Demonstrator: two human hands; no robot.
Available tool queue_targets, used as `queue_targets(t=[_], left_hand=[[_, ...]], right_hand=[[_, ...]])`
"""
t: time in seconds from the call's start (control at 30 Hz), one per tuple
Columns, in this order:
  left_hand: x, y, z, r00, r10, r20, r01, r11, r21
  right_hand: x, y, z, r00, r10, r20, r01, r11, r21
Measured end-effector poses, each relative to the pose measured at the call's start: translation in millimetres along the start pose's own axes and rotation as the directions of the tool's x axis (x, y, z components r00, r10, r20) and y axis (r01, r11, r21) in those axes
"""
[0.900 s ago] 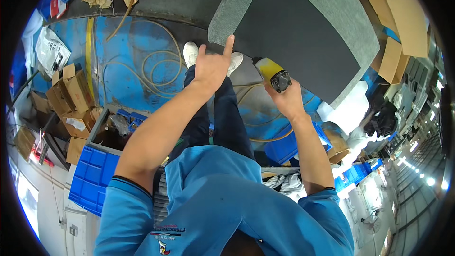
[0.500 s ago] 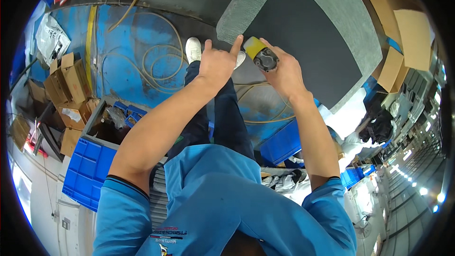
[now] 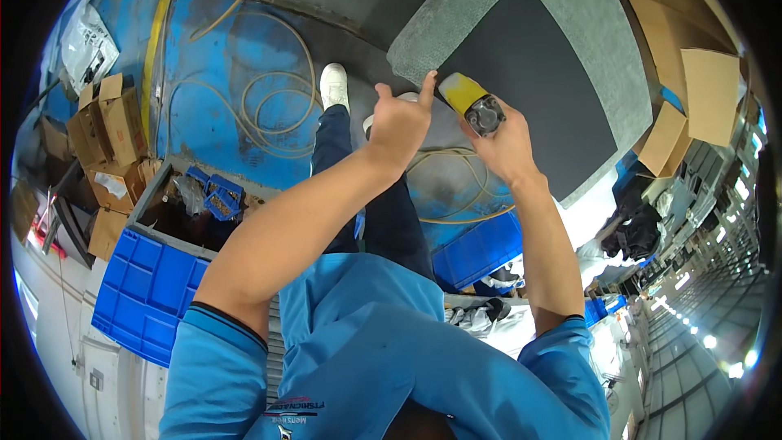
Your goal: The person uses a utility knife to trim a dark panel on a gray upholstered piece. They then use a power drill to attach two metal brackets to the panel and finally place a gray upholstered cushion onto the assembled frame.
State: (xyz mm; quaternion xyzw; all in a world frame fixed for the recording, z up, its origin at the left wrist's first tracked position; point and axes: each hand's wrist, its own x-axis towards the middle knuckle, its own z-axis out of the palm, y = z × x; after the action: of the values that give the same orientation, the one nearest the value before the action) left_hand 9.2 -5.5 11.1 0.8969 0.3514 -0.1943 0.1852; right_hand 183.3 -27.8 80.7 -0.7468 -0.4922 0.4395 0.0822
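In my right hand (image 3: 509,147) is a yellow and black pneumatic staple gun (image 3: 471,104), seen from its dark top end. My fingers wrap round its body. To its left, my left hand (image 3: 403,126) has the index finger and thumb stretched out and apart, with the other fingers partly hidden. That index fingertip is beside the near-left edge of a textured grey fabric piece (image 3: 440,33); whether it touches cannot be made out. A dark flat panel (image 3: 538,81) lies on the fabric, which shows as a border around it.
A tan hose (image 3: 281,106) lies coiled on the worn blue floor near my white shoes (image 3: 334,85). At left stand cardboard boxes (image 3: 122,126), a grey bin (image 3: 155,212) and a blue crate (image 3: 147,289). Open cartons (image 3: 709,98) flank the fabric; a blue bin (image 3: 481,253) sits below.
Both hands and the staple gun have shifted slightly right and down in the picture. The view has moved a little too. My right hand keeps its hold on the staple gun.
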Motion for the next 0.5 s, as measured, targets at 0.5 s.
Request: queue_targets(t=[0.5], left_hand=[[3, -5, -14, 0.971, 0.049, 0.233, -0.043, 0.999, -0.034]], right_hand=[[-7, -17, 2, 0.994, 0.071, -0.077, -0.070, 0.997, 0.026]])
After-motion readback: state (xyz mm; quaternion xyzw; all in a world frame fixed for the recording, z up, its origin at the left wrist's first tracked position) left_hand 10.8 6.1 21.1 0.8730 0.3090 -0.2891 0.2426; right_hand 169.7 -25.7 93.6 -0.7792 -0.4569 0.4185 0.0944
